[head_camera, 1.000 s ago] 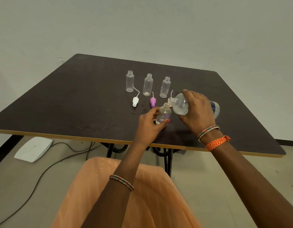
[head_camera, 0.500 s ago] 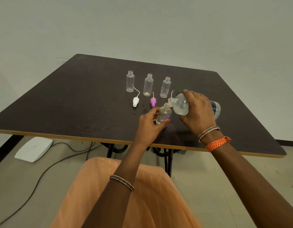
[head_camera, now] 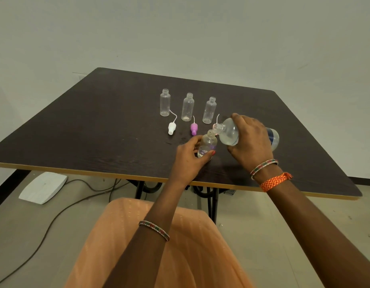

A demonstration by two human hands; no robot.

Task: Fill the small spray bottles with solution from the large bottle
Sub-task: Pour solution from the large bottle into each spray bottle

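Note:
My left hand grips a small clear spray bottle that stands open near the table's front edge. My right hand holds the large clear bottle tipped on its side, its mouth just above the small bottle's neck. A little liquid shows at the small bottle's bottom. Three more small uncapped bottles stand in a row behind: left, middle, right. A white spray cap and a purple spray cap lie in front of them.
The dark wooden table has a light edge band and ends close to my lap. Below it on the floor lie a white flat device and cables. A plain wall stands behind.
The large bottle's mouth has stayed over the small bottle while both hands hold still; little else has moved.

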